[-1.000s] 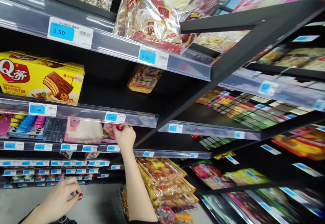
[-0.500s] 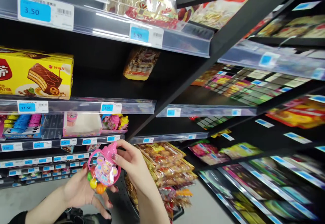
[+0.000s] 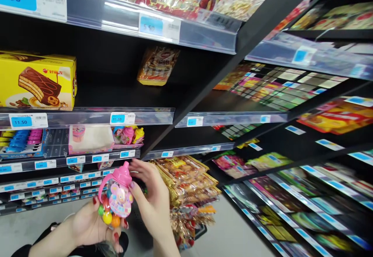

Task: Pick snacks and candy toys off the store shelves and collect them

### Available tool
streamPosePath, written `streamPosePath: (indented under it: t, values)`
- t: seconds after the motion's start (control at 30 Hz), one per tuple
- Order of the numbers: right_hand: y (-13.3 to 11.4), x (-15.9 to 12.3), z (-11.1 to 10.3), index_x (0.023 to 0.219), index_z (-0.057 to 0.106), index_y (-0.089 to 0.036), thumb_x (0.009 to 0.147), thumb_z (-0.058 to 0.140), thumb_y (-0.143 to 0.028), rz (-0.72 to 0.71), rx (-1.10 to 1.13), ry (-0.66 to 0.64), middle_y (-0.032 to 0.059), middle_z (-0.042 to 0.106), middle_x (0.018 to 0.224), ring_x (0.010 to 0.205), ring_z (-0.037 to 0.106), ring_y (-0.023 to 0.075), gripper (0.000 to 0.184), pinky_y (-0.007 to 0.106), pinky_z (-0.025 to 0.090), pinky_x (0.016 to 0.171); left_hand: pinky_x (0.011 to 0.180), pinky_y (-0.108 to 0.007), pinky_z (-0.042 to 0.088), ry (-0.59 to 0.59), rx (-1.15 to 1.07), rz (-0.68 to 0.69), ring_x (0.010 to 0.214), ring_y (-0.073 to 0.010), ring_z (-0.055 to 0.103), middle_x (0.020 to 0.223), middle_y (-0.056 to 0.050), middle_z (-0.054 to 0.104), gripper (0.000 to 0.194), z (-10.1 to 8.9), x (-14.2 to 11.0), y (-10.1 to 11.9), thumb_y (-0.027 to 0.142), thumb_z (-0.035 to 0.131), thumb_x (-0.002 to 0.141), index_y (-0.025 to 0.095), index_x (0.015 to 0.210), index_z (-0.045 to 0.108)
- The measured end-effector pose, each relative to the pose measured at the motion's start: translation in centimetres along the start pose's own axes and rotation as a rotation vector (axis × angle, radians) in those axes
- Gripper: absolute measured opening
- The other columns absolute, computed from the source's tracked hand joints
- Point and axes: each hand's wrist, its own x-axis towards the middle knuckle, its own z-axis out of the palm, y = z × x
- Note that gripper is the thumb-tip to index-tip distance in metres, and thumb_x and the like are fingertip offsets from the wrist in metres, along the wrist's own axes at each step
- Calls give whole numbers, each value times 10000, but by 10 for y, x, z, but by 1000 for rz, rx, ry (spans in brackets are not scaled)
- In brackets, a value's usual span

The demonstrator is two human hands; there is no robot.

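A clear candy bottle (image 3: 118, 196) shaped like a baby bottle, with a pink lid and handle, is held low in front of the shelves. Colourful round candies show inside, and a cartoon label covers its front. My left hand (image 3: 84, 222) is closed around its lower part, thumb on the left side and fingertips showing beneath and at the right. My right hand (image 3: 154, 200) is at the bottle's right, fingers apart and slightly curved. Its thumb is by the bottle's side; whether it touches cannot be made out.
Shelves with price tags (image 3: 122, 118) fill the view. A yellow cake box (image 3: 37, 80) and a bread pack (image 3: 159, 66) stand on the middle shelf, small bottle-like candies (image 3: 128, 134) below. Golden snack packs (image 3: 183, 175) are piled right of my right hand. Another rack (image 3: 291, 218) stands farther right.
My right hand has come off the bottle's lid and shifted right, its fingers opening. The bottle stands more upright in my left hand, whose fingers have curled in. The view has shifted slightly.
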Motion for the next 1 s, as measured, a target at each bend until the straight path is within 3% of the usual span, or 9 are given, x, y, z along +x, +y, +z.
streamPosePath:
  t: [0.07,0.13,0.2,0.3,0.43,0.57,0.7,0.83,1.0]
  values:
    - [-2,-10,-3,1158,520,-187,773,626,-344,-337,-243,93,85,507,996,921,513,216,429,373,457,771,635,-282,529,17,55,83,657,-155,659,805,-98,704,499,3,0,-2,517,634,718,74,944,685]
    - [-9,-17,-6,1097,563,-148,737,676,-316,-579,-402,33,85,509,928,880,493,218,413,377,458,733,625,-289,525,39,95,114,646,-174,672,749,-88,705,455,7,1,-4,499,636,726,96,929,692]
    - [-16,-20,-9,1018,598,-120,748,668,-207,-682,-495,-48,89,538,881,848,494,205,293,358,465,703,618,-298,524,63,105,112,635,-184,675,743,-88,702,455,11,2,-5,502,637,722,97,923,691]
    - [-24,-20,-12,963,608,-103,770,608,-74,-699,-554,-47,90,590,828,819,519,186,196,318,468,683,627,-331,527,87,92,104,630,-173,660,791,-89,691,429,15,4,-7,480,645,726,104,929,685]
    - [-26,-12,-16,900,593,-158,810,515,-32,-504,-457,26,39,616,743,694,554,128,173,249,456,623,640,-331,487,92,106,-2,605,-149,613,831,-109,659,503,14,2,-11,535,557,770,74,935,672]
    - [-24,-1,-21,708,589,-181,852,499,-167,-81,-240,9,-16,565,605,548,501,90,170,197,391,511,613,-289,387,59,85,-145,519,-89,486,756,-76,613,629,10,-4,-16,638,454,767,56,881,663]
    - [-23,5,-24,619,572,-153,829,523,-334,267,27,-92,-20,490,541,498,405,87,281,201,324,452,573,-264,266,53,59,-212,510,-78,430,837,-76,613,631,11,-9,-18,640,467,754,96,1032,623]
    - [-19,2,-24,606,559,-145,804,555,-373,368,188,-106,-27,454,544,506,359,78,301,202,294,462,555,-246,218,45,28,-227,497,-68,420,856,-59,617,611,14,-10,-20,618,506,745,115,1075,618]
    - [-12,-7,-27,623,570,-151,768,617,-389,446,359,-85,-32,459,551,492,365,72,282,201,298,463,542,-242,277,87,60,-211,441,-59,399,736,-49,622,641,14,-12,-22,683,478,716,103,922,659]
